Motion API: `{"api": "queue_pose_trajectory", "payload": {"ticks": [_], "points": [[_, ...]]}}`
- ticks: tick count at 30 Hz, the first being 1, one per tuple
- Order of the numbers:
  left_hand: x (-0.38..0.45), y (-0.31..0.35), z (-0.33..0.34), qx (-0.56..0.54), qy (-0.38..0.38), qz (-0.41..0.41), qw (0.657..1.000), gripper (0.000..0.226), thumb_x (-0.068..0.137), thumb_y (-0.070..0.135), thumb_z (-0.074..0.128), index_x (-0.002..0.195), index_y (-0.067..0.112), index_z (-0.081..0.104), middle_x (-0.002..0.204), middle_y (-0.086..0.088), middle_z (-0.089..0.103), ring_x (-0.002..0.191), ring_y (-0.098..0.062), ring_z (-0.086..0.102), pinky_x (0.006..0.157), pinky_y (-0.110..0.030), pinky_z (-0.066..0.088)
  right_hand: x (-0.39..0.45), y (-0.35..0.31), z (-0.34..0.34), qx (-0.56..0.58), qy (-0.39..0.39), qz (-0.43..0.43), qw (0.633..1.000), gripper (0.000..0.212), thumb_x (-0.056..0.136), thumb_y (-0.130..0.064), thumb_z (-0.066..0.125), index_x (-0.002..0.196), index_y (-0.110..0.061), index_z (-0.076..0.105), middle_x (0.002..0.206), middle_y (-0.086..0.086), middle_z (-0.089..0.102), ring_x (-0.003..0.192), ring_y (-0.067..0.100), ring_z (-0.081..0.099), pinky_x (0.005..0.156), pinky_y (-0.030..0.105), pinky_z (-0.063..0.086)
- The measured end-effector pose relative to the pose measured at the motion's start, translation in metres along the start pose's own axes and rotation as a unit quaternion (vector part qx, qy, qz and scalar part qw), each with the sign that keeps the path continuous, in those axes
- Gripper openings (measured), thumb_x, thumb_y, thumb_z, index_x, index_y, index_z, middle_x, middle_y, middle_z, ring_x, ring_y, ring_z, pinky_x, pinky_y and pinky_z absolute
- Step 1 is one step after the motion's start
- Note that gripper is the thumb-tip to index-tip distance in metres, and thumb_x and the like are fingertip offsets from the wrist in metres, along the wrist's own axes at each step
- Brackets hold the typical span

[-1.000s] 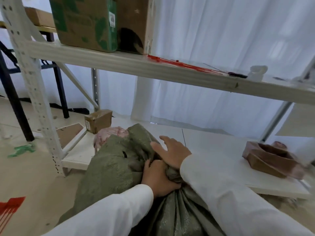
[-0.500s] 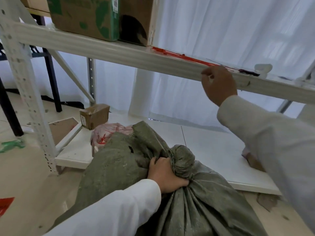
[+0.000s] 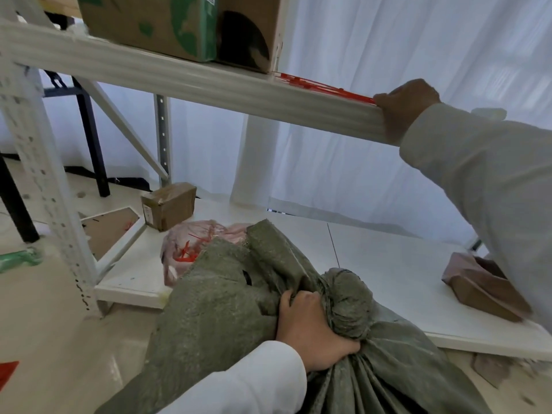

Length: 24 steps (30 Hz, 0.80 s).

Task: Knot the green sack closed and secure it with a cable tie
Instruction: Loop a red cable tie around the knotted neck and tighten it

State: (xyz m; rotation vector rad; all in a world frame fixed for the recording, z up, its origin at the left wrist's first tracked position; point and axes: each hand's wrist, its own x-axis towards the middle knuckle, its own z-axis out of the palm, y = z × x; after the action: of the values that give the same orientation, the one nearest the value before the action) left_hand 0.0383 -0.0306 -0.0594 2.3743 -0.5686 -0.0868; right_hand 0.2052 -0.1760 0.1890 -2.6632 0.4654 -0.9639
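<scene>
The red cable ties lie lengthwise along the upper shelf, their near ends under the curled fingers of the right hand, whose grip I cannot tell, while far below the shelf the left hand clenches the green sack just beside its knot.

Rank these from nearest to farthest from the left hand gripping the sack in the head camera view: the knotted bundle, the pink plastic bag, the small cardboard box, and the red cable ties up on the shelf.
From the left hand:
1. Knotted bundle of the green sack, touching the hand's right side.
2. Pink plastic bag, behind the sack, to the left.
3. Small cardboard box, farther back on the low shelf.
4. Red cable ties, up on the upper shelf by the right hand.
</scene>
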Motion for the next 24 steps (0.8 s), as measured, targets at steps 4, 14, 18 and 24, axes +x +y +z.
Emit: {"api": "queue_pose_trajectory", "payload": {"ticks": [4,14,18,24], "points": [[0.002,0.000,0.000,-0.012,-0.002,-0.010,1.000,0.045,0.063,0.059,0.060,0.095,0.028,0.061,0.090,0.013,0.052,0.112,-0.013,0.045,0.116,-0.039,0.008,0.006,0.001,0.000,-0.004,0.001,-0.007,1.000,0.035,0.084,-0.031,0.045,0.110,-0.020,0.065,0.118,0.005,0.062,0.118,0.029,0.050,0.101,0.042,0.037],[0.002,0.000,0.001,-0.013,-0.004,-0.014,1.000,0.046,0.063,0.059,0.060,0.096,0.027,0.061,0.087,0.013,0.046,0.112,-0.013,0.045,0.116,-0.036,0.006,0.001,-0.002,-0.005,0.065,0.066,0.001,0.996,0.028,0.080,-0.025,0.047,0.093,-0.019,0.071,0.103,0.005,0.071,0.100,0.030,0.062,0.095,0.039,0.044],[0.002,-0.001,0.004,-0.006,0.005,-0.015,1.000,0.049,0.060,0.062,0.057,0.094,0.027,0.061,0.086,0.014,0.047,0.112,-0.012,0.045,0.115,-0.038,0.009,0.001,-0.001,-0.015,0.125,0.116,-0.025,0.985,0.030,0.088,-0.026,0.044,0.102,-0.015,0.068,0.108,0.005,0.070,0.103,0.024,0.062,0.080,0.021,0.041],[0.000,0.001,0.000,-0.009,0.004,-0.008,1.000,0.040,0.068,0.056,0.061,0.096,0.027,0.062,0.089,0.012,0.049,0.116,-0.014,0.044,0.116,-0.037,0.007,-0.038,-0.018,-0.048,0.337,0.223,-0.111,0.908,0.015,0.090,-0.015,0.031,0.093,-0.018,0.046,0.069,-0.015,0.042,0.055,-0.005,0.043,0.058,0.006,0.032]]}}
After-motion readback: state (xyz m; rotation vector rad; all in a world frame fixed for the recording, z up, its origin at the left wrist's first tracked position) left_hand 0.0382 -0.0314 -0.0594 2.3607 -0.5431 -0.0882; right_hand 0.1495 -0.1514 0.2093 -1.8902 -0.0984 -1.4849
